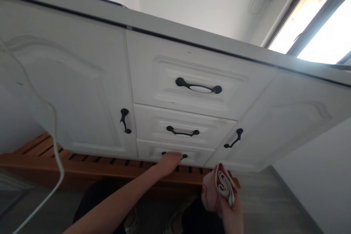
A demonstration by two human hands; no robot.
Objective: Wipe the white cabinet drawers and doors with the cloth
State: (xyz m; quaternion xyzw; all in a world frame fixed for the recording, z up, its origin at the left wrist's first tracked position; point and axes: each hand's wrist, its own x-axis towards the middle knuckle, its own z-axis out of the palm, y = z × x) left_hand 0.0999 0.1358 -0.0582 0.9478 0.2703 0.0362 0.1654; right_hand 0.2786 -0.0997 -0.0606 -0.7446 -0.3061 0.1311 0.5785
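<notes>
Black bottom-drawer handle (175,154) under left hand (170,161) fingers, right hand (219,197) clenching rolled cloth (225,184).

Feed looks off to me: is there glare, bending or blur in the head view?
Head view: the bright window at top right is blown out; the white countertop edge bows from lens distortion; the left hand on the bottom drawer's black metal handle is slightly soft; the right hand grips a folded red-and-white cloth.

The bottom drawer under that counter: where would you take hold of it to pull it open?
By the black handle at the middle of the bottom drawer. It is a horizontal bar standing off the front, so fingers hook behind it from the front. The left hand is already on it.
</notes>
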